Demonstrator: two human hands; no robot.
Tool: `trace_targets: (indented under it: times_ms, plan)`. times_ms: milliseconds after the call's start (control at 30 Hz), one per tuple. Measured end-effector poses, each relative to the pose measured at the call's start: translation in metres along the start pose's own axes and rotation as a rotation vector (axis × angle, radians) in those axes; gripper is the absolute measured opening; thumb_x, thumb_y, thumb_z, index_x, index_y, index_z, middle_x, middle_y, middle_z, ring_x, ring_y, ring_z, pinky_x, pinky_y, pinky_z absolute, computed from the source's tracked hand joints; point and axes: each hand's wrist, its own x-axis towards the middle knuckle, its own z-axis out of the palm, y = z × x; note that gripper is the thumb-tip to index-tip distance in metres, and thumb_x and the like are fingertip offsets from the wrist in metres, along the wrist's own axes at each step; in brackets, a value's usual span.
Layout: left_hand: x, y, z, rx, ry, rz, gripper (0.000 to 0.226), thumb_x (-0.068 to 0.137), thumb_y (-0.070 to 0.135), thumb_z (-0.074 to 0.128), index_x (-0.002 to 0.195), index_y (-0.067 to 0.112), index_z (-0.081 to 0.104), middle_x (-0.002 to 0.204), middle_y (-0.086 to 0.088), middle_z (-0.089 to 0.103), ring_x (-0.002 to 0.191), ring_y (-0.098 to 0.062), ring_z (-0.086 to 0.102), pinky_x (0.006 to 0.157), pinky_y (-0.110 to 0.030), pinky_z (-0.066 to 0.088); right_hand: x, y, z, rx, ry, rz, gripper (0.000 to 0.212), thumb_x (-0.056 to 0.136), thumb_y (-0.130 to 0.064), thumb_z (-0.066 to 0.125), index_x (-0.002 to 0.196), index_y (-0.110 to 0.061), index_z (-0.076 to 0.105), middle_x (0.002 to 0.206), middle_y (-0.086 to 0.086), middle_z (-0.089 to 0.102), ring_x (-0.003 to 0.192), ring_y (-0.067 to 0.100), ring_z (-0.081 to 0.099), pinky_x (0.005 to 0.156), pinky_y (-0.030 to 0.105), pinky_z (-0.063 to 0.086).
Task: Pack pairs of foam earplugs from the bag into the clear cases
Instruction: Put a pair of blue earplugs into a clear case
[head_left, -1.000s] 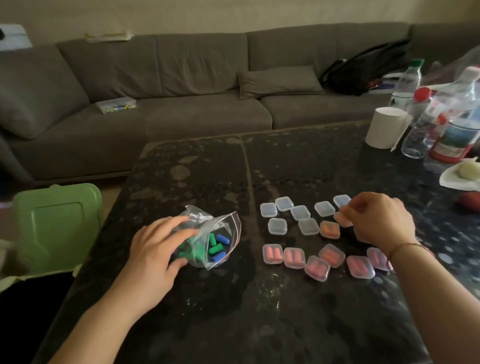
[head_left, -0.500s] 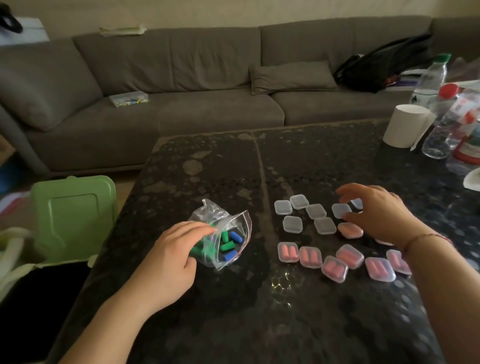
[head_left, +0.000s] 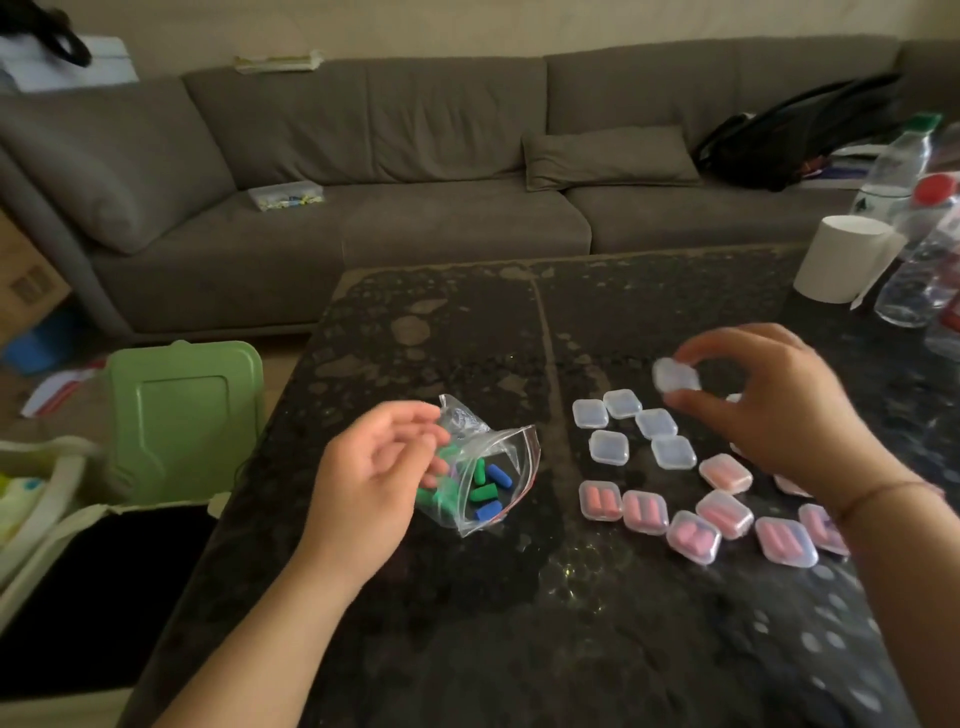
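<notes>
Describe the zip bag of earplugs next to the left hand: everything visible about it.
The zip bag is small, clear, crinkled plastic with a red strip along its mouth. It lies on its side on the dark table, mouth gaping open toward the cases on the right. Inside are green and blue foam earplugs, loosely piled. The left hand is at the bag's closed end, fingers against the plastic; whether it is gripping is unclear. Nothing else touches it.

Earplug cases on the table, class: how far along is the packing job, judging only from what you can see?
Done: a row of filled cases hold pink earplugs. In hand: the right hand pinches an empty case above the table; the left hand is at the bag. Left: green and blue earplugs in it, and several empty cases.
</notes>
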Motion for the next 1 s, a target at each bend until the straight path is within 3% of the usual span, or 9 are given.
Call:
trace_targets:
  times_ms: [33,133,200,267,467,600,700,867,1000]
  plan:
    - [-0.003,0.006,0.004,-0.204,-0.067,-0.117,0.013,0.094,0.022,0.064,0.102,0.015,0.071,0.092,-0.007,0.075,0.078,-0.020,0.071,0.069,-0.030,0.056,-0.002,-0.018,0.000,0.142,0.003,-0.096,0.032,0.072,-0.037,0.079,0.102,-0.029,0.068,0.105,-0.005,0.067,0.109,0.020,0.057,0.093,0.043,0.048]
    - [-0.013,0.015,0.008,-0.597,-0.347,-0.438,0.052,0.092,0.047,0.046,0.108,0.004,0.071,0.102,-0.024,0.073,0.079,-0.030,0.072,0.065,-0.032,0.058,-0.016,-0.076,0.009,0.447,-0.156,-0.385,0.040,0.074,-0.026,0.079,0.111,-0.032,0.065,0.112,-0.017,0.062,0.113,0.006,0.055,0.095,0.021,0.043]
    - [-0.017,0.018,0.006,-0.651,-0.501,-0.462,0.062,0.096,0.053,0.037,0.112,0.004,0.072,0.105,-0.024,0.073,0.086,-0.032,0.073,0.070,-0.034,0.059,-0.024,-0.098,0.022,0.551,-0.291,-0.468,0.051,0.077,-0.017,0.079,0.122,-0.035,0.062,0.118,-0.014,0.060,0.120,0.008,0.053,0.098,0.021,0.044]
    - [-0.018,0.016,0.003,-0.701,-0.539,-0.472,0.065,0.099,0.053,0.032,0.119,0.003,0.069,0.104,-0.024,0.072,0.090,-0.034,0.072,0.073,-0.036,0.058,-0.027,-0.106,0.032,0.625,-0.349,-0.468,0.056,0.080,-0.012,0.078,0.125,-0.038,0.059,0.122,-0.013,0.058,0.124,0.011,0.052,0.099,0.029,0.047]
    - [-0.011,0.014,-0.001,-0.938,-0.416,-0.439,0.062,0.084,0.047,0.073,0.127,0.004,0.062,0.117,-0.021,0.067,0.097,-0.028,0.070,0.081,-0.039,0.059,-0.023,-0.113,0.042,0.607,-0.252,-0.524,0.039,0.083,-0.014,0.076,0.118,-0.028,0.067,0.124,-0.020,0.062,0.131,0.008,0.047,0.103,0.032,0.046]
    - [-0.010,0.012,0.001,-1.064,-0.365,-0.388,0.060,0.070,0.029,0.088,0.120,0.005,0.066,0.114,-0.017,0.069,0.096,-0.025,0.072,0.077,-0.033,0.060,-0.025,-0.120,0.046,0.590,-0.041,-0.519,0.016,0.083,-0.025,0.076,0.097,-0.017,0.071,0.104,-0.008,0.068,0.102,0.013,0.065,0.082,0.033,0.054]
    - [-0.012,0.013,0.002,-1.122,-0.343,-0.382,0.047,0.063,0.017,0.092,0.105,0.008,0.072,0.108,-0.017,0.072,0.095,-0.027,0.073,0.073,-0.034,0.061,-0.027,-0.124,0.049,0.524,0.031,-0.513,0.012,0.083,-0.027,0.074,0.090,-0.018,0.070,0.097,-0.007,0.070,0.091,0.009,0.068,0.072,0.028,0.058]
    - [-0.014,0.015,0.007,-1.129,-0.254,-0.393,0.047,0.057,0.021,0.095,0.098,0.011,0.076,0.110,-0.017,0.073,0.098,-0.029,0.073,0.071,-0.036,0.061,-0.028,-0.122,0.054,0.491,0.129,-0.530,0.010,0.086,-0.020,0.072,0.088,-0.011,0.072,0.098,-0.004,0.072,0.089,0.006,0.069,0.073,0.023,0.057]
    - [-0.016,0.019,0.011,-1.090,-0.167,-0.391,0.024,0.066,0.012,0.078,0.090,0.011,0.078,0.106,-0.016,0.074,0.093,-0.027,0.075,0.068,-0.032,0.061,-0.030,-0.119,0.057,0.405,0.141,-0.526,0.015,0.086,-0.023,0.066,0.086,-0.009,0.071,0.098,-0.001,0.072,0.081,0.011,0.070,0.064,0.026,0.058]
